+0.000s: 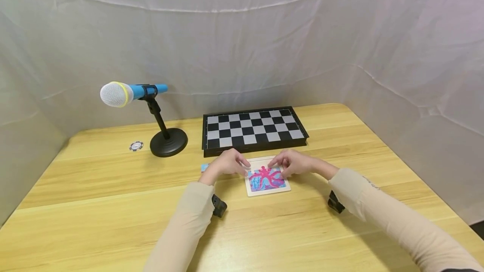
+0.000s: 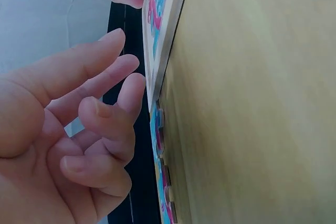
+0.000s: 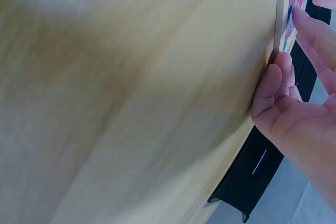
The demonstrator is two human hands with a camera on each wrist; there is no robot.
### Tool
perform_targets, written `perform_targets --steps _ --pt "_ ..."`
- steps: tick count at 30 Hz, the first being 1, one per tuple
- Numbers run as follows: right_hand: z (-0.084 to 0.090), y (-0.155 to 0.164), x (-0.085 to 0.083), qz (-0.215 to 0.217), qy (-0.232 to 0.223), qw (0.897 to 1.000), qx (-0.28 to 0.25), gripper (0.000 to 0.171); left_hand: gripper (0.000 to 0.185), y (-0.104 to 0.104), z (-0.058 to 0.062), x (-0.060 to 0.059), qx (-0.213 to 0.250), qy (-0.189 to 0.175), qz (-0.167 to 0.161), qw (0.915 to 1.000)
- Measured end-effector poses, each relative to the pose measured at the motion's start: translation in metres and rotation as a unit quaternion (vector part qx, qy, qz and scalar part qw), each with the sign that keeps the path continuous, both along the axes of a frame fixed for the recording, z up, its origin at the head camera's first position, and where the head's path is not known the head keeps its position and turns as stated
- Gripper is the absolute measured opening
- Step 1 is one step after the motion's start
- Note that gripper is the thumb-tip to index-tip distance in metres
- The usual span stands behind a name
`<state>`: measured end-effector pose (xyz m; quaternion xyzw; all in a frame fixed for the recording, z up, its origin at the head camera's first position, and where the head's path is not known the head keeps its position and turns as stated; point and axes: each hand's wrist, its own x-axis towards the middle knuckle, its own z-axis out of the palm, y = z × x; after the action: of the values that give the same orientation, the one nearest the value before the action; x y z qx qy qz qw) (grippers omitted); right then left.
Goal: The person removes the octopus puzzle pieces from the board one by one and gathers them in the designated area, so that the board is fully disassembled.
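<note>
Where both hands [image 1: 261,163] meet, pink-and-blue octopus puzzle [image 1: 266,179], white-framed.

Far edge of the puzzle board [image 1: 267,179] under both hands, chip's [image 1: 136,146] marking too small.

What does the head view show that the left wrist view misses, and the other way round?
Only the head view shows the microphone on its stand, the poker chip and the whole chessboard. Only the left wrist view shows loose puzzle pieces lying beside the frame. Both show the left hand, the right hand and the octopus puzzle.
</note>
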<state>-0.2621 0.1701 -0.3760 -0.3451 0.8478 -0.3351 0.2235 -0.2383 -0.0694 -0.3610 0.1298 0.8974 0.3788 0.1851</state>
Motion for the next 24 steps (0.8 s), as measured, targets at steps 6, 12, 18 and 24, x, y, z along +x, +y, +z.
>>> perform_targets --steps 6,12,18,24 --pt "0.0 -0.003 0.001 0.008 0.002 1.0 0.002 0.042 0.02 0.002 0.0 0.0 -0.013 -0.01 -0.004 0.9999" --pt "0.006 -0.009 0.004 0.0 0.011 1.0 0.026 0.047 0.019 0.004 -0.002 0.0 -0.037 -0.014 -0.005 0.9992" --pt "0.006 -0.015 0.006 0.014 0.037 0.997 0.06 0.049 0.02 0.005 -0.003 -0.001 -0.042 -0.018 -0.002 0.9989" --pt "0.004 -0.015 0.008 0.004 0.045 0.997 0.063 0.049 0.021 0.004 -0.004 -0.001 -0.028 -0.023 -0.001 0.9993"
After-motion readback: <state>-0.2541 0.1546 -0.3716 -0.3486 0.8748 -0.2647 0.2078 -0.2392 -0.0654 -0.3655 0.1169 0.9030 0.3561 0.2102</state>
